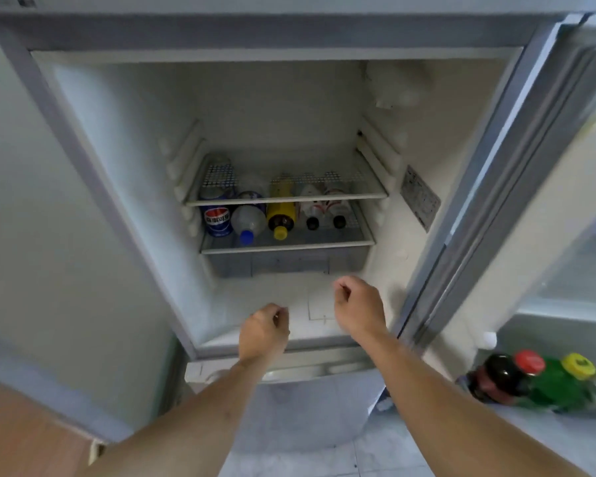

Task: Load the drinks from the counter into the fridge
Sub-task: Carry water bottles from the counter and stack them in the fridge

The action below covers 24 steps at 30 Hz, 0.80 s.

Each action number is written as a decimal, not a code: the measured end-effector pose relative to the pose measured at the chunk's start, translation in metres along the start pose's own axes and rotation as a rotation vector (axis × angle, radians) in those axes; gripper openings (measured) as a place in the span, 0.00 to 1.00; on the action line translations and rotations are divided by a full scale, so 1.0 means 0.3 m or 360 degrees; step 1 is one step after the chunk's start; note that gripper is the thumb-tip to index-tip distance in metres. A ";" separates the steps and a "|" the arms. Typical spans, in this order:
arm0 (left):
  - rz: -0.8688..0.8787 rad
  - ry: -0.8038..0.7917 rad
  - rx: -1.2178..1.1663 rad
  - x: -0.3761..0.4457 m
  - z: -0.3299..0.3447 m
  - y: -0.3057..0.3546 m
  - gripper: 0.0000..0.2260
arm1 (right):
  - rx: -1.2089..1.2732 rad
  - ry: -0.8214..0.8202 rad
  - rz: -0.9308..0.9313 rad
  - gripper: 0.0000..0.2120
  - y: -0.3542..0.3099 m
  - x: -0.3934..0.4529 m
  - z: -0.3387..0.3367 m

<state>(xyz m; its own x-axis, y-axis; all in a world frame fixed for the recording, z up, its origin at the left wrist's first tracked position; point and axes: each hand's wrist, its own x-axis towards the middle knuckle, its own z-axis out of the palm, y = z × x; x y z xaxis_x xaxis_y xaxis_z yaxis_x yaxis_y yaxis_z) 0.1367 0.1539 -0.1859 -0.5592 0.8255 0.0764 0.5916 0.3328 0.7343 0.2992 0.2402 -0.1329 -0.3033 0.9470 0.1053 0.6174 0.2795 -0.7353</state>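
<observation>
While our left hand hangs with fingers loosely curled and holding nothing at the near edge of the open fridge, the Pepsi can and four bottles already stand on the lower shelf beyond. Our right hand, just as loosely curled and bare, is nearer the upright cola bottle and green bottle, which stand in the door rack at near right.

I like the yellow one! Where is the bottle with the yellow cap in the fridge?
The yellow-capped bottle lies on the lower shelf, cap toward you, between the blue-capped bottle and two dark-capped bottles.
</observation>
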 end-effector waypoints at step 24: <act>-0.0520 -0.1090 -0.0080 -0.940 0.381 -0.145 0.06 | 0.0140 0.0597 0.1542 0.10 0.849 -1.438 -0.427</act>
<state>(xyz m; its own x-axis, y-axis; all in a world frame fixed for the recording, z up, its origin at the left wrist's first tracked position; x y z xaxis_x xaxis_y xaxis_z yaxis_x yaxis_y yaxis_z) 0.3349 -0.0412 -0.3166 -0.2062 0.7923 -0.5742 0.4215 0.6015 0.6786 0.6802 -0.0770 -0.2799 0.5483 0.7521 -0.3657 0.4164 -0.6248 -0.6605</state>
